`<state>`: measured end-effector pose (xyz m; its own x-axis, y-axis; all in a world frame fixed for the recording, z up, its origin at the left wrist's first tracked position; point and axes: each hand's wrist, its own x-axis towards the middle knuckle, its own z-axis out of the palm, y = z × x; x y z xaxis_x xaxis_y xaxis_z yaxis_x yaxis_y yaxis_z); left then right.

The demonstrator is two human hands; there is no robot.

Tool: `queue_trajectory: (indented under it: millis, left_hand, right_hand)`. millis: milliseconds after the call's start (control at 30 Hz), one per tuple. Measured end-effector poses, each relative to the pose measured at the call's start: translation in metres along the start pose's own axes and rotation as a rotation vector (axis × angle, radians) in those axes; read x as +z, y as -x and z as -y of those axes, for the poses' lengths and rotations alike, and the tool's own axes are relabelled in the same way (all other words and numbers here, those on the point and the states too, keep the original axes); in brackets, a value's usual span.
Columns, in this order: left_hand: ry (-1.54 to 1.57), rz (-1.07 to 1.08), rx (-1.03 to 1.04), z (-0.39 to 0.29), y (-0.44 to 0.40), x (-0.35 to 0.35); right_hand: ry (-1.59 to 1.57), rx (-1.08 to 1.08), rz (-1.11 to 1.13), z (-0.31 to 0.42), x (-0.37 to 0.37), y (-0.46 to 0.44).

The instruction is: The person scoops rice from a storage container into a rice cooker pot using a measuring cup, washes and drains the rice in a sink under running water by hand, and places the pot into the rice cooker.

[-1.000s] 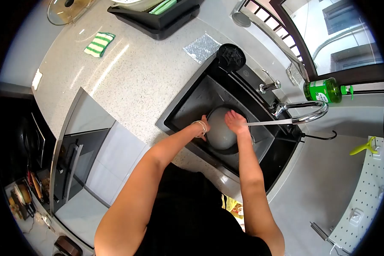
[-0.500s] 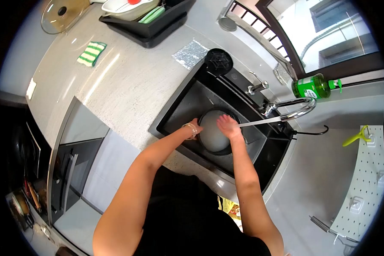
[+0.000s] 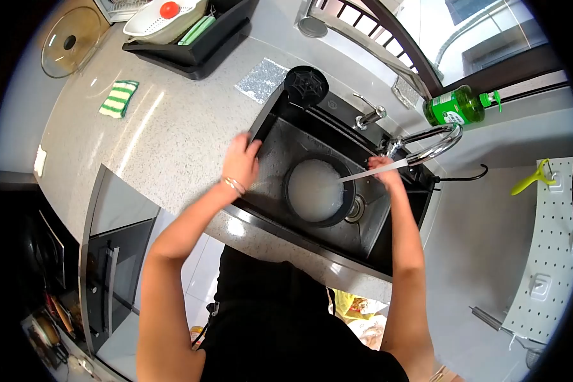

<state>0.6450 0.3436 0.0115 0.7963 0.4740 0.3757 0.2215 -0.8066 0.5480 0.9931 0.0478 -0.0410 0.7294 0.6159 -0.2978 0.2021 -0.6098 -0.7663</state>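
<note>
A dark round pot (image 3: 315, 194) of cloudy whitish water sits in the black sink (image 3: 369, 242). Water runs from the chrome faucet (image 3: 434, 153) in a slanting stream into the pot. My left hand (image 3: 240, 162), with bracelets at its wrist, is over the sink's left rim, slightly blurred, fingers apart and holding nothing. Close to the faucet's base is my right hand (image 3: 382, 172), its fingers loosely bent and apart, partly behind the stream. I see nothing held in it; whether it touches the faucet I cannot tell.
A green soap bottle (image 3: 455, 107) stands on the window ledge. On the counter lie a striped sponge (image 3: 119, 99) and a silvery sheet (image 3: 261, 79), with a black dish rack (image 3: 197, 60) behind. A black round holder (image 3: 306, 86) is at the sink's back corner.
My left hand has let go of the pot's side and moved left to the sink rim. From above the pot, my right hand has moved right and back towards the faucet base.
</note>
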Motion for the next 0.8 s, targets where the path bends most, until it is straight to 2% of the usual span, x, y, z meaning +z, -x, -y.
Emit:
queue_trajectory:
  millis: [67,133,167,267,333,367,400,433,467,500,533,600,700,800]
  left_hand:
    - [-0.153,-0.025,0.005,0.013,-0.012,-0.01]
    - [-0.217,0.038,-0.044,0.036,-0.015,-0.005]
    - [-0.249,0.069,-0.071,0.045,-0.013,-0.002]
    - [-0.416,0.117,-0.061,0.041,-0.012,-0.003]
    - [-0.422,0.137,-0.082,0.039,-0.013,-0.005]
    - [-0.422,0.144,-0.092,0.037,-0.014,-0.006]
    - [-0.425,0.147,-0.103,0.036,-0.015,-0.007]
    - [-0.414,0.146,-0.106,0.037,-0.016,-0.007]
    - [-0.41,0.15,-0.112,0.037,-0.017,-0.007]
    - [-0.407,0.155,-0.116,0.036,-0.018,-0.009]
    - [-0.403,0.161,-0.117,0.035,-0.019,-0.01]
    - [-0.406,0.165,-0.116,0.034,-0.02,-0.011]
    - [-0.361,0.127,-0.098,0.037,-0.019,-0.011]
    - [-0.328,0.124,-0.098,0.04,-0.018,-0.011]
  right_hand:
    - [-0.073,0.118,0.014,0.043,-0.006,0.004]
    - [-0.38,0.304,-0.087,0.082,0.004,0.009]
    - [-0.466,0.314,-0.057,0.082,0.007,0.01]
    - [-0.472,0.179,-0.174,0.071,0.024,0.032]
    - [-0.394,0.065,-0.25,0.005,0.045,0.05]
    - [-0.296,0.192,-0.331,0.008,0.059,0.076]
    - [-0.265,0.276,-0.256,-0.018,0.071,0.094]
    - [-0.347,0.709,-0.042,0.017,0.071,0.117]
    - [-0.45,0.779,0.153,-0.015,0.081,0.127]
    - [-0.695,0.961,0.252,-0.026,0.095,0.138]
    - [-0.918,1.036,0.361,-0.028,0.109,0.146]
    - [-1.13,1.06,0.326,-0.018,0.121,0.15]
    - [-1.063,0.981,0.274,-0.015,0.132,0.153]
    - [-1.13,0.884,0.264,0.004,0.133,0.156]
